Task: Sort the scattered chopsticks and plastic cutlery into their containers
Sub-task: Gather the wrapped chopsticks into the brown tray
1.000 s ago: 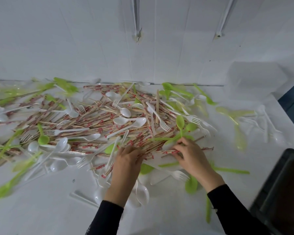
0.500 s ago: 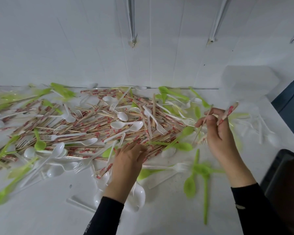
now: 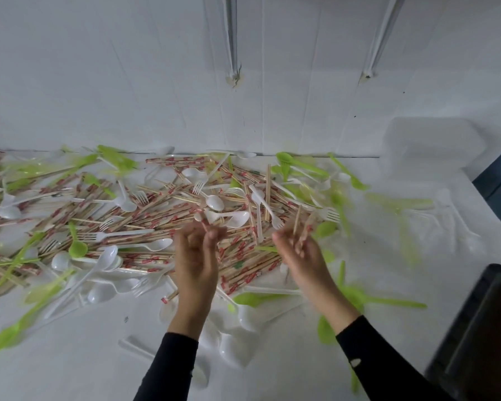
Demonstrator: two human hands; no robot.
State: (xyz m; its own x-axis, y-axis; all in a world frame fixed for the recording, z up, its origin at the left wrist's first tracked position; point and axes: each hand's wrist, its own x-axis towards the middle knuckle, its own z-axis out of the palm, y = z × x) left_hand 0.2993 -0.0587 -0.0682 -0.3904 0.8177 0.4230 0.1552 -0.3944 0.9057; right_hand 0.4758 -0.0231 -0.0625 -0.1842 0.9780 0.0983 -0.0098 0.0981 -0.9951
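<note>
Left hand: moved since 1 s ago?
Yes. The left hand has lifted off the pile of red-printed wrapped chopsticks, and its fingertips now sit further toward the wall, close beside the white plastic spoon.

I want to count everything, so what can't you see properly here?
- Black bin: head view, cut off by right and bottom edges; contents unseen.
- Clear container: head view, motion-blurred; contents unclear.
- Left hand: head view, blurred; whether it pinches anything is unclear.
- Chopstick pile: cut off by the left edge.
</note>
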